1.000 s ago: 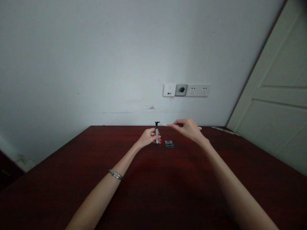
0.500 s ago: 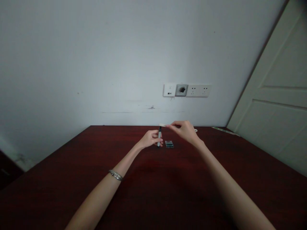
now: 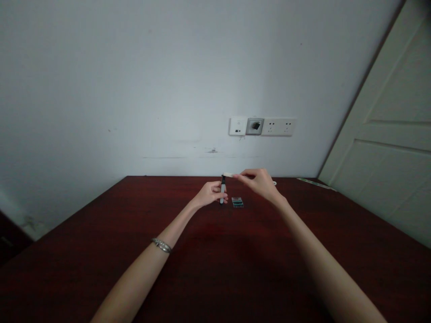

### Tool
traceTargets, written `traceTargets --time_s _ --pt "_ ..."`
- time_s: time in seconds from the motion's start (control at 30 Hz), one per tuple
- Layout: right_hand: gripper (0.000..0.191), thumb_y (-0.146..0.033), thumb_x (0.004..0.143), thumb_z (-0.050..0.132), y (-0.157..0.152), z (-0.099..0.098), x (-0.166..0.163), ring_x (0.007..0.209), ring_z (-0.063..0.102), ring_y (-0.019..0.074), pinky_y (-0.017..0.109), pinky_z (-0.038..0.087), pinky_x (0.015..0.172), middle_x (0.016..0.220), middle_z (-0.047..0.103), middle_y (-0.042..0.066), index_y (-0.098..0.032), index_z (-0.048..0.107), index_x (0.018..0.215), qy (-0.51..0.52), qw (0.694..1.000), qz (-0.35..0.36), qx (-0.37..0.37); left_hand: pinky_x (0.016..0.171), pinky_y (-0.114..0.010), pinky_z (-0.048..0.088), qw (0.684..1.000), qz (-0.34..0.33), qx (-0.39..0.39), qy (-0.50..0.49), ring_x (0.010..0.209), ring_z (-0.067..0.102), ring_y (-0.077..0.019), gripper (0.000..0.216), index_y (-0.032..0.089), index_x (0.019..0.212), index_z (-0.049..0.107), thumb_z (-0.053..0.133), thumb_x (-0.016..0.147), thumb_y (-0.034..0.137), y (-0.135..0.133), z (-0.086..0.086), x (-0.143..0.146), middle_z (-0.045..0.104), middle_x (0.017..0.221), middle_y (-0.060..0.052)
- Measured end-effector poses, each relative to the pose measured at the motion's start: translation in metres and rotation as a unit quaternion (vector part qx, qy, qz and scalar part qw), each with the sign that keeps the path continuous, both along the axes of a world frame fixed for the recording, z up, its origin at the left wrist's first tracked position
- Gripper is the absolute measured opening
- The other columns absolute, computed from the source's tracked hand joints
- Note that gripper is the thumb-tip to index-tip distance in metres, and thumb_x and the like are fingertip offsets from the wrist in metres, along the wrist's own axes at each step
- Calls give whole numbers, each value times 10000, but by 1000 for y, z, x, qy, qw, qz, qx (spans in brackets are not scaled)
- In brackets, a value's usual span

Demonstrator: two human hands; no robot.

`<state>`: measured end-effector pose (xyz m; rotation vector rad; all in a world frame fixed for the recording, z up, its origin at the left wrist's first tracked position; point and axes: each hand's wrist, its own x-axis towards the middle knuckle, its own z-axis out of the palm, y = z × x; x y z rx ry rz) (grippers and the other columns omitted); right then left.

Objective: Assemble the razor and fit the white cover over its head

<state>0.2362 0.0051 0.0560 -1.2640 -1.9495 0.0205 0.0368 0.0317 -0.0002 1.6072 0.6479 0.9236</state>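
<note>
My left hand [image 3: 212,194] is closed around the grey handle of what looks like a razor [image 3: 222,187], held nearly upright with its black head up. My right hand [image 3: 257,181] pinches a slim white brush [image 3: 228,175]. The brush's pale end lies against or just beside the razor's black head; I cannot tell whether they touch. A round white handle end [image 3: 275,183] pokes out behind my right hand. Between and below the hands, a small clear case [image 3: 237,202] with dark contents lies on the table.
The dark red wooden table [image 3: 215,269] runs back to a pale wall [image 3: 168,89]. Sockets and a switch [image 3: 262,127] are set in the wall. A flat green-and-white strip [image 3: 315,184] lies at the table's back right, near a white panelled door [image 3: 393,134].
My left hand and the razor have shifted slightly left, so more of the black head shows beside the brush end. My right hand has barely moved.
</note>
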Motion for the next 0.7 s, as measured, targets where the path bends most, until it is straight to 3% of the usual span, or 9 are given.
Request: traceTargets --time_s 0.2,0.43,0.7 --pt "473 -586 764 493 9 -1 17 538 499 141 253 322 529 555 615 44 -165 694 688 22 1000 5 -8 586 -263 501 1000 9 9 1 618 658 -175 369 105 813 508 740 624 320 1 1 -4 658 678 -67" --pt "526 -605 785 438 6 0 9 517 478 131 249 334 532 499 568 27 -150 643 620 43 997 53 -26 632 -265 481 998 15 53 14 641 638 -149 283 107 782 518 711 653 269 12 -10 -6 640 670 -51" --pt "516 -574 796 445 0 3 4 572 492 140 252 329 556 592 623 38 -137 682 658 4 998 60 -21 662 -246 452 992 58 111 34 637 588 -111 206 101 734 579 705 632 227 19 -12 -5 619 693 -20"
